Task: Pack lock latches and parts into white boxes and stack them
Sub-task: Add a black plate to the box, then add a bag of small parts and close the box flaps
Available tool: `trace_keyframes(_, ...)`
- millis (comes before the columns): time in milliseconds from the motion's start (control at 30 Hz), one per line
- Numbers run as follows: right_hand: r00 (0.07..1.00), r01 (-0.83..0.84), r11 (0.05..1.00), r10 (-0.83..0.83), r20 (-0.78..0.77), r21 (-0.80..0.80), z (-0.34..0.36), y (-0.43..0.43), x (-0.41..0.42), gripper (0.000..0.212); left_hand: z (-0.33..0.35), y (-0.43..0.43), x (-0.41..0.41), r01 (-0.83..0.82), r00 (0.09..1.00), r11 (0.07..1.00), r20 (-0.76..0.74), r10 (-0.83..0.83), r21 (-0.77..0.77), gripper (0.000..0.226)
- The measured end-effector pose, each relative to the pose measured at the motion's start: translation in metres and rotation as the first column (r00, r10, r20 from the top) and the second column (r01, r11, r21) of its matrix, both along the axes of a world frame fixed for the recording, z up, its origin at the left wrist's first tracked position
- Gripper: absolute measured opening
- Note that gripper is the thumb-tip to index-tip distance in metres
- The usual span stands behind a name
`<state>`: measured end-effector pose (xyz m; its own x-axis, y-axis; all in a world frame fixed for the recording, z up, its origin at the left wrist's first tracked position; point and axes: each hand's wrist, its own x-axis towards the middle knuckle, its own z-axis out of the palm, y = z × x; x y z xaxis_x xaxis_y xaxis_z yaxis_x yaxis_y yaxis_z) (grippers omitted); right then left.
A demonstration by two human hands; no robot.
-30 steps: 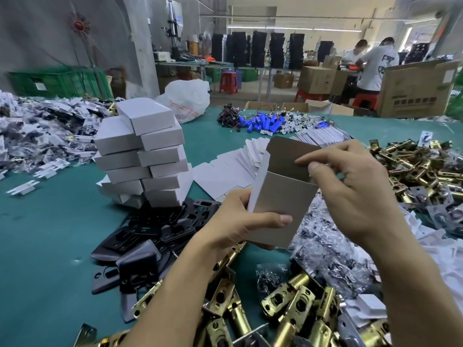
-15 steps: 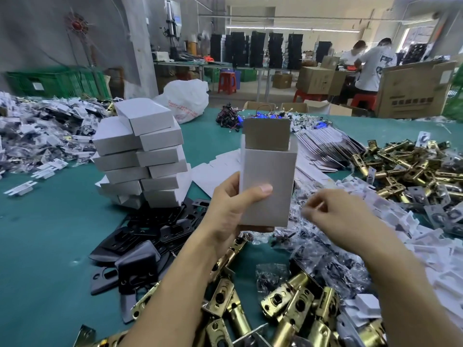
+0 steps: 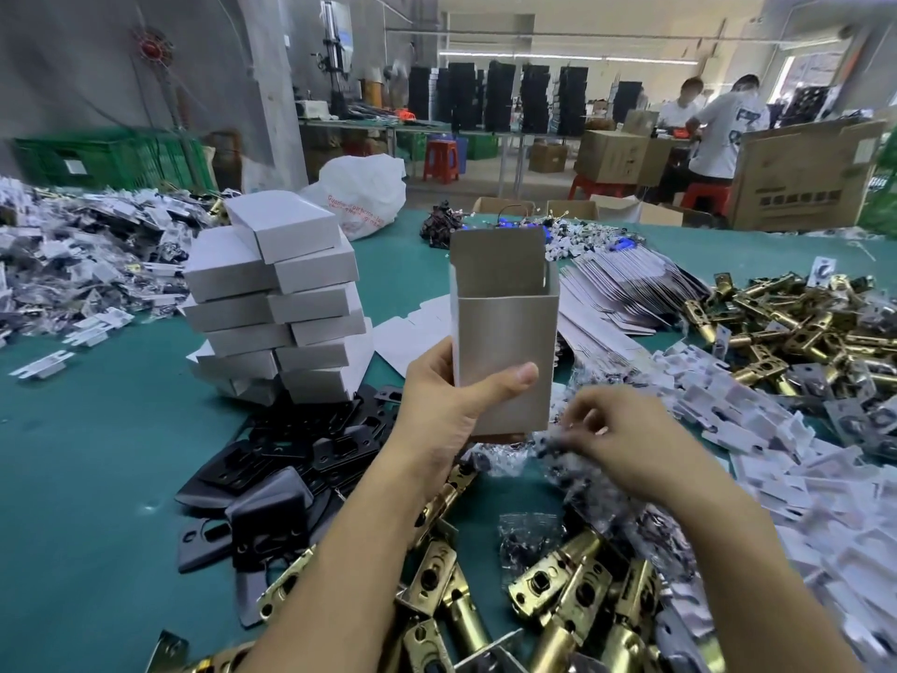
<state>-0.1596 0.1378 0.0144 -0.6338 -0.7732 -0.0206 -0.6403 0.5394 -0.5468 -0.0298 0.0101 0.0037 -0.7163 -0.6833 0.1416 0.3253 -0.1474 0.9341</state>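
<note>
My left hand grips an upright white box near its bottom, top flap open and standing up. To its lower right, my right hand pinches a small clear plastic bag of screws from a heap of such bags; the motion is blurred. Brass lock latches lie in front of me. A leaning stack of closed white boxes stands to the left on the green table.
Black strike plates lie below the stack. Flat unfolded boxes and more brass latches sit at right, white plastic parts nearer. Bagged parts pile far left. Two people work at cardboard cartons behind.
My right hand left the box's top flap and dropped to the bag heap, where it now pinches a bag. My left hand turned the box upright and holds it steady.
</note>
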Motion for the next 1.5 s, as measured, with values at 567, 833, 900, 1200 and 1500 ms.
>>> trace_keyframes(567, 0.955, -0.177, 0.717, -0.04, -0.293, -0.674, 0.051, 0.012, 0.029, 0.003, -0.001, 0.005, 0.007, 0.332, 0.93, 0.94, 0.192, -0.312, -0.079, 0.042)
trace_keyframes(833, 0.944, -0.143, 0.878, -0.018, -0.33, -0.458, 0.057, 0.013, 0.035, 0.041, 0.003, 0.006, 0.009, 0.334, 0.94, 0.94, 0.093, -0.327, -0.065, 0.032)
trace_keyframes(900, 0.927, -0.119, 0.929, -0.022, -0.373, -0.35, 0.06, 0.016, 0.036, 0.049, 0.002, 0.006, 0.008, 0.321, 0.946, 0.944, 0.077, -0.316, -0.071, 0.031)
trace_keyframes(1200, 0.938, -0.217, 0.944, 0.13, -0.323, -0.25, 0.057, 0.018, 0.034, 0.018, -0.003, 0.008, 0.004, 0.314, 0.949, 0.937, 0.086, -0.304, -0.15, 0.034)
trace_keyframes(1500, 0.985, 0.032, 0.603, 0.115, 0.127, -0.797, 0.036, 0.003, 0.024, 0.036, 0.001, 0.011, 0.001, 0.215, 0.976, 0.974, 0.002, -0.216, -0.068, 0.041)
